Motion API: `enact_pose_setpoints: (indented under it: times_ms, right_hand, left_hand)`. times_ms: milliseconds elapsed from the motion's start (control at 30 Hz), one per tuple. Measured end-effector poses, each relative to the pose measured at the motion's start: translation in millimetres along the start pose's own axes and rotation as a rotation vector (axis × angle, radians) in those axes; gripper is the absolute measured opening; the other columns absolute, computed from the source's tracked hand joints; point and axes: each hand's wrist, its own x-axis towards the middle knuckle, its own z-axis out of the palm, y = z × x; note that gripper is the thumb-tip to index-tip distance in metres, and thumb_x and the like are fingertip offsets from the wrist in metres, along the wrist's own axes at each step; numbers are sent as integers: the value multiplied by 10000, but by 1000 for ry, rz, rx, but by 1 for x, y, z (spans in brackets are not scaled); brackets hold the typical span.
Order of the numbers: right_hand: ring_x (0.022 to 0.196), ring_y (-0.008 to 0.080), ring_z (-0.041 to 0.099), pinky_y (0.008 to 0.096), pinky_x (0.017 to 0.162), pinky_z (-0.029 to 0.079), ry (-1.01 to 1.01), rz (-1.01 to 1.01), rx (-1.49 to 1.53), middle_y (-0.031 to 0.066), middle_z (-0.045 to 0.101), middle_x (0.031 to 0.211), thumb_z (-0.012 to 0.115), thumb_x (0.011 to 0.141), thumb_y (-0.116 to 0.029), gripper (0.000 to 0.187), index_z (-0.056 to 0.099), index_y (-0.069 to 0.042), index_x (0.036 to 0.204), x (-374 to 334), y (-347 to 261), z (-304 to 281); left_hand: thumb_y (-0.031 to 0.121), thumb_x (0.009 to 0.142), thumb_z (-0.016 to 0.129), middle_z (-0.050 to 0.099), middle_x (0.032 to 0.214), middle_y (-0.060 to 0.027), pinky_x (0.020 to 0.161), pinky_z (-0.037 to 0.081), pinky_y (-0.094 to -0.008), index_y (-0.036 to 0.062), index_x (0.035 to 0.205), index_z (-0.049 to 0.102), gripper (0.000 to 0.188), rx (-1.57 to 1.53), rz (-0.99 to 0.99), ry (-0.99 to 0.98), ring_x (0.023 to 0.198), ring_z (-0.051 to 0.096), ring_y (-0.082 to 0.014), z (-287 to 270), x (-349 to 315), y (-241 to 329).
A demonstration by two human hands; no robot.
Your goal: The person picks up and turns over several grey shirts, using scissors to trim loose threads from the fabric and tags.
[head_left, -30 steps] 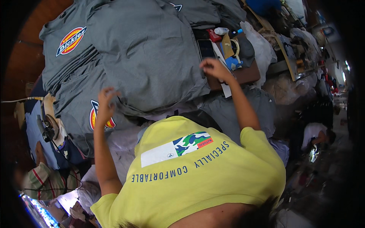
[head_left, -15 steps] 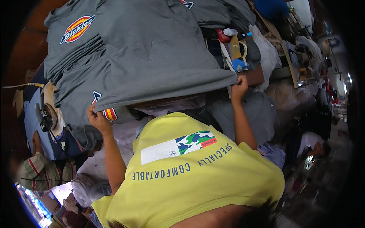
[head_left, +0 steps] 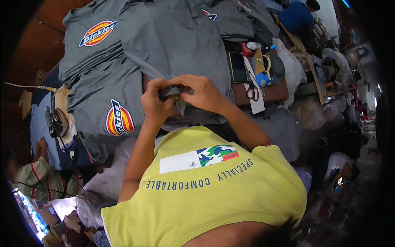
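Both left hand and right hand pinch a grey garment between their fingers, near edge already bunched, the rest left spread out.

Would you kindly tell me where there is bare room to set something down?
One patch is the brown surface right of the white paper strip, below the blue packet. A smaller one lies between that strip, the black rectangular phone and the grey fabric garment. Stacked grey printed shirts crowd the left; a red packet and white bottle, the far side.
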Motion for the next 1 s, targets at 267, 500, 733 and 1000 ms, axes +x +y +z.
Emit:
enact_pose_setpoints:
  times_ms: [267, 500, 733, 1000]
  right_hand:
    - [717, 63, 577, 216, 609, 490, 238, 34, 434, 18, 600, 793, 467, 800, 30, 198, 589, -28, 944, 34, -19, -77]
    - [712, 175, 564, 289, 628, 480, 494, 349, -460, 75, 593, 896, 543, 739, -5, 205, 547, -49, 939, -33, 87, -144]
    - [945, 207, 551, 307, 829, 414, 10, 130, -15, 75, 602, 958, 674, 707, -127, 347, 575, -57, 1031, -8, 38, -30]
    - [686, 59, 583, 183, 560, 460, 116, 283, 862, 3, 613, 809, 508, 845, -100, 118, 569, -55, 935, 48, 14, -98]
  left_hand:
    - [40, 624, 626, 552, 754, -167, 575, 437, -336, 29, 921, 520, 315, 117, -233, -324, 676, 570, -331, 21, -32, -64]
    - [-81, 696, 501, 488, 797, 29, 684, 374, -176, 44, 876, 496, 219, -457, -330, 81, 724, 468, -58, -15, 27, -60]
    - [-67, 694, 508, 524, 797, 3, 643, 394, -167, 17, 872, 472, 200, -498, -193, -224, 719, 492, -51, 19, 53, -4]
    - [1, 717, 598, 620, 817, -70, 678, 446, -232, 3, 993, 518, 288, -403, -216, -364, 737, 551, -93, 49, 10, -31]
